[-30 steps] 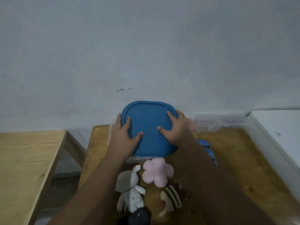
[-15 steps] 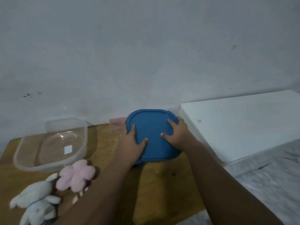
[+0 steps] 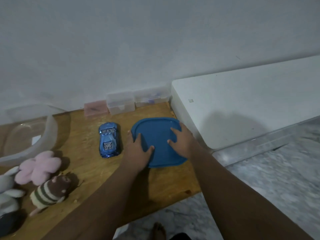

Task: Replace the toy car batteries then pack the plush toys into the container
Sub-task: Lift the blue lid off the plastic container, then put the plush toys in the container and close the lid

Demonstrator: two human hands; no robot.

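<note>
Lying nearest, the plush toys (image 3: pixel 41 179) are waiting unpacked; the left hand (image 3: pixel 138 149) and right hand (image 3: pixel 183 142) are pressing flat, fingers spread, on the blue lid (image 3: pixel 159 135), risking nudging the toy car (image 3: pixel 109 139) beside it.

i see both hands, left (image 3: pixel 138 149) and right (image 3: pixel 183 142), spread flat on the blue lid (image 3: pixel 158 146) on the table (image 3: pixel 97 170), just right of the car (image 3: pixel 108 139).

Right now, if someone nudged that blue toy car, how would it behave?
The car sits upright on its wheels on bare wood, so it would probably roll along its length. Its glossy shell looks hard and likely slippery to grip.
</note>
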